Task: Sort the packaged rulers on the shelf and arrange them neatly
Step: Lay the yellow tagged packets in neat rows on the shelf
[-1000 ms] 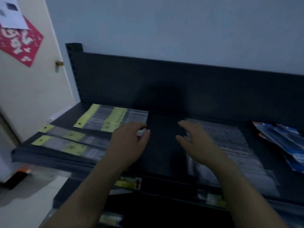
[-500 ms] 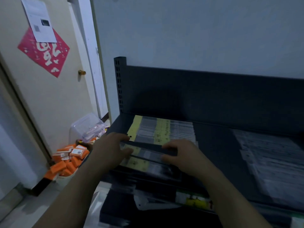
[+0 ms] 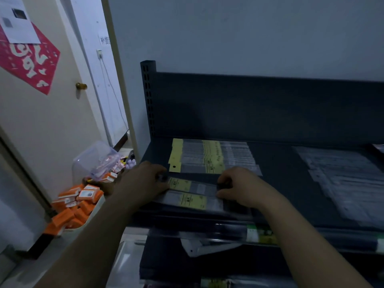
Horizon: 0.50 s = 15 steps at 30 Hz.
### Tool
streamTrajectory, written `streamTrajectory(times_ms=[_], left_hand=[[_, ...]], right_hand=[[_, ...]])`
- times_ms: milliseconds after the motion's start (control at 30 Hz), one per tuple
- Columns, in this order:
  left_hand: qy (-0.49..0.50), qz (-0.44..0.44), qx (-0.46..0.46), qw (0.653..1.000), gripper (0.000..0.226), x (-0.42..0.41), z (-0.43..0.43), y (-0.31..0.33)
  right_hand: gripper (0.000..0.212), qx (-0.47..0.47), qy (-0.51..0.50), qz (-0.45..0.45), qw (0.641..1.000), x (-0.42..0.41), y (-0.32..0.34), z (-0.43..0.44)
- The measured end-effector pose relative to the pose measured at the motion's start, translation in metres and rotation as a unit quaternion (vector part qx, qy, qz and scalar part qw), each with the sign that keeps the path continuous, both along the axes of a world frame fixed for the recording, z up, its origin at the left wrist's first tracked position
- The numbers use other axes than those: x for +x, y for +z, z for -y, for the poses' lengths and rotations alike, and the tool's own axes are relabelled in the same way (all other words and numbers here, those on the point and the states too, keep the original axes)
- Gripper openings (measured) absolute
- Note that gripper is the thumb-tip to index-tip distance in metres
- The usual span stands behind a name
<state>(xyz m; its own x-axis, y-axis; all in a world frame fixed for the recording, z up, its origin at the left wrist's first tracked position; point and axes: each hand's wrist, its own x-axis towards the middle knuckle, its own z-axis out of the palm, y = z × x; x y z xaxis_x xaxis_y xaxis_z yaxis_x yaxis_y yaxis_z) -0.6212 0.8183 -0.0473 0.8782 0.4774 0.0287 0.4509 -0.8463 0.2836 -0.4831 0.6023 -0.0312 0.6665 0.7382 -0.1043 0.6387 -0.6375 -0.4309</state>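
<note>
Two packaged rulers with yellow labels (image 3: 192, 192) lie side by side at the front left of the dark shelf (image 3: 278, 163). My left hand (image 3: 143, 180) grips their left ends and my right hand (image 3: 239, 186) grips their right ends, fingers curled over the packs. Behind them a neat stack of yellow-labelled ruler packs (image 3: 212, 156) lies against the back left. A spread of clear ruler packs (image 3: 340, 179) covers the right part of the shelf.
The shelf's upright post (image 3: 148, 96) and dark back panel close the rear. On the floor to the left are orange boxes (image 3: 76, 206) and a clear plastic tub (image 3: 95, 159) by a door. Lower shelves hold more packs (image 3: 257, 235).
My view has swung left across the shelf. Both hands moved from the shelf's middle to the two front-left ruler packs and took hold of their ends.
</note>
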Motion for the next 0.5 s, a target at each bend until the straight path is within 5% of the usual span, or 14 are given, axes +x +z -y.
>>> streamTrajectory(times_ms=[167,400,500], left_hand=[[-0.011,-0.057,-0.018,0.998,0.027,0.006,-0.01,0.001],[-0.04,-0.025,-0.057,0.997,0.022,0.007,-0.014,0.002],[-0.037,-0.031,-0.056,0.997,0.021,0.01,-0.018,0.001]], right_hand=[[0.033,-0.036,0.007,-0.025,0.999,0.005,0.002,-0.003],[0.03,-0.044,0.024,-0.064,0.997,0.014,0.003,0.0],[0.017,0.02,0.042,-0.078,0.996,0.022,-0.002,0.006]])
